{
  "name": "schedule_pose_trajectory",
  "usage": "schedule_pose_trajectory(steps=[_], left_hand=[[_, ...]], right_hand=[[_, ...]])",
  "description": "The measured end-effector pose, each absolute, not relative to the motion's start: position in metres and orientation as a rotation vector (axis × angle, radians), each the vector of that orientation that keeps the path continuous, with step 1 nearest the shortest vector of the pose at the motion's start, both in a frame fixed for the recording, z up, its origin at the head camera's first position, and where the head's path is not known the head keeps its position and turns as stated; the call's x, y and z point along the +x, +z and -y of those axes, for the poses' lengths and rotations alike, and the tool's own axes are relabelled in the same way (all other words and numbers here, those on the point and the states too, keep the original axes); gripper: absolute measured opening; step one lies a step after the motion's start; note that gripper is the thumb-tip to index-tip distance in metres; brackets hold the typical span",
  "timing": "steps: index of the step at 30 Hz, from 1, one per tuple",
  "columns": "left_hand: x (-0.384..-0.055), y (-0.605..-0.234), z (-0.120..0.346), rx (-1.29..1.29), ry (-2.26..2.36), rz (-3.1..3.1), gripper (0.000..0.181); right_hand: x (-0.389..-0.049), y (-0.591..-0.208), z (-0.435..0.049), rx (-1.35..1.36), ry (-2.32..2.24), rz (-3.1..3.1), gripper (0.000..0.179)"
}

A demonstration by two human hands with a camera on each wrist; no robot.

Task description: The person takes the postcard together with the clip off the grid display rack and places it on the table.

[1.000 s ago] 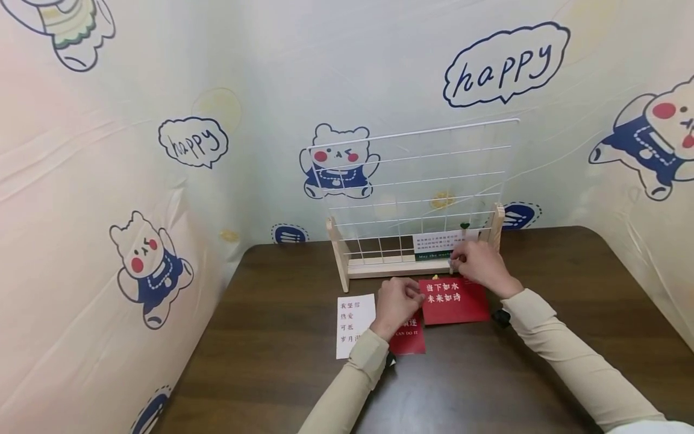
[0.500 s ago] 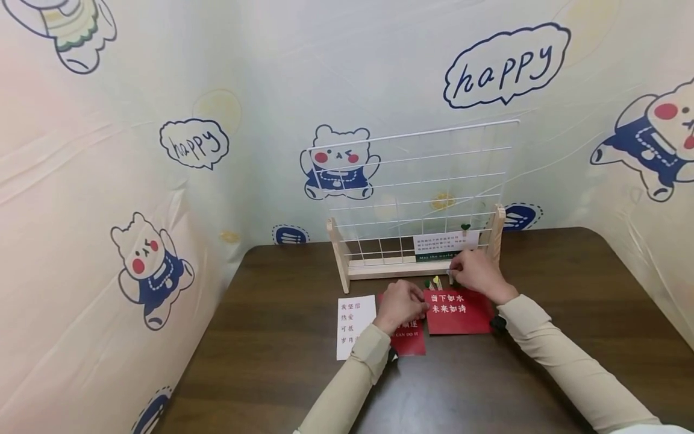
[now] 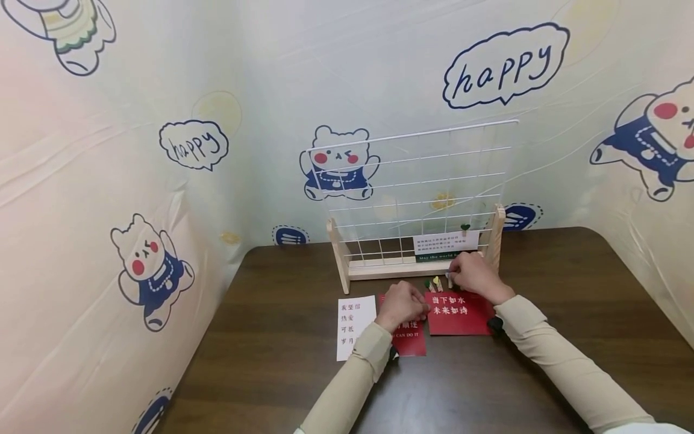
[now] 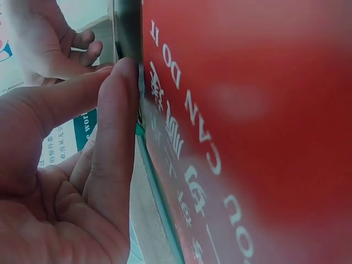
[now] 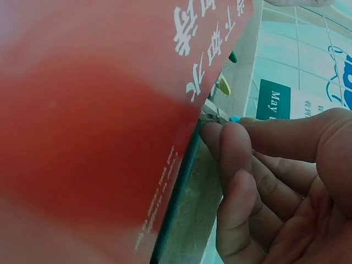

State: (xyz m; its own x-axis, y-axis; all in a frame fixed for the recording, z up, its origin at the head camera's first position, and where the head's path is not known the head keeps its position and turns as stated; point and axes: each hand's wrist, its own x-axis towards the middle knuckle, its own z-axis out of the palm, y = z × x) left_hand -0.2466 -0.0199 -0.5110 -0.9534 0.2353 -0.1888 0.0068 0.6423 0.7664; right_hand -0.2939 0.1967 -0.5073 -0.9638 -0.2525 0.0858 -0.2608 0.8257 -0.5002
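Observation:
My left hand [image 3: 401, 306] pinches the left edge of a red card [image 3: 461, 319] with white lettering, low over the table. In the right wrist view, my right hand [image 5: 269, 192] holds a small wooden clothespin [image 5: 212, 111] with a blue top between thumb and fingers, right at that card's upper edge. Two more clothespins [image 3: 435, 284], one green-topped and one yellow-topped, lie just beyond the card. A second red card [image 4: 247, 121], reading "YOU CAN DO IT", lies partly under my left hand. Left of it is a white card [image 3: 355, 325].
Behind the cards stands a white wire grid [image 3: 412, 181] in a wooden base [image 3: 401, 269]. A white-and-green card [image 3: 441, 244] hangs low on its right side from a green heart-topped clothespin [image 3: 465, 228]. All stands on a dark wooden table [image 3: 282, 325] before a printed curtain [image 3: 260, 120].
The red card has come down toward me and slightly right with my left hand, uncovering the green-topped and yellow-topped clothespins. My right hand has shifted slightly lower with its clothespin.

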Motion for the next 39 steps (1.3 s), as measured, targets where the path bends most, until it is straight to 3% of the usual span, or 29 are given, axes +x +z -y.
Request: schedule_pose_trajectory(steps=[23, 39], left_hand=[[-0.2437, -0.5084, 0.0180, 0.294, 1.045, -2.788, 0.019], [-0.2462, -0.5047, 0.0212, 0.338, 1.080, -2.840, 0.008]], right_hand=[[-0.2935, -0.5144, -0.1957, 0.362, 0.948, 2.977, 0.012], [-0.2908, -0.5139, -0.2001, 0.372, 0.976, 2.920, 0.012]])
